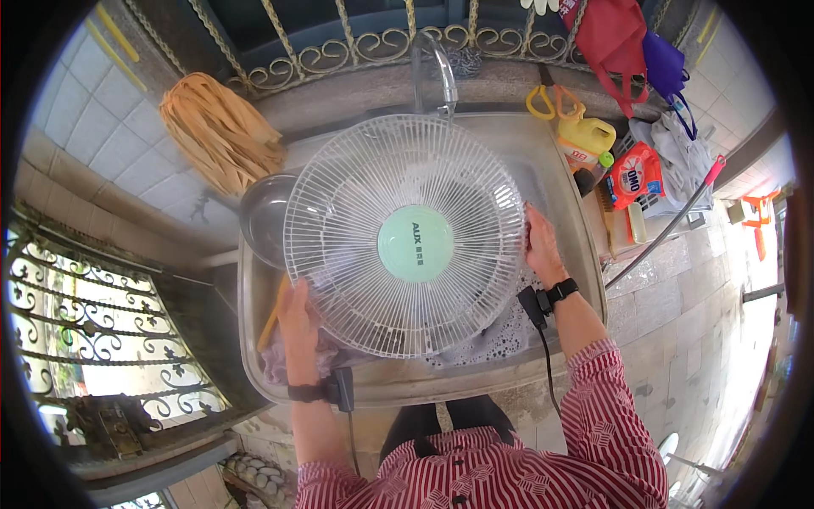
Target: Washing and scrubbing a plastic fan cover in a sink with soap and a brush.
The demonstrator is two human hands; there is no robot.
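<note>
Between my two hands is a round white wire fan grille (pixel 343 254) with a pale green AUX badge (pixel 416 243) at its centre. My left hand (pixel 299 315) grips its lower left rim, and my right hand (pixel 540 245) grips the right rim; some fingertips are hidden. The grille is held over a metal sink (pixel 575 254) with soapy, foamy water (pixel 489 343) in it. A wet cloth (pixel 302 353) lies in the sink's lower left, close to my left hand. Behind the grille's top edge stands a chrome faucet (pixel 448 89).
A dark bowl (pixel 261 219) sits at the sink's left edge, partly behind the grille. Orange strips (pixel 216 130) lie in a bundle beyond it. Scissors (pixel 552 102), a yellow detergent jug (pixel 585 137), a red OMO pouch (pixel 633 175) and brushes (pixel 607 223) line the right. Cables hang from both wrists.
</note>
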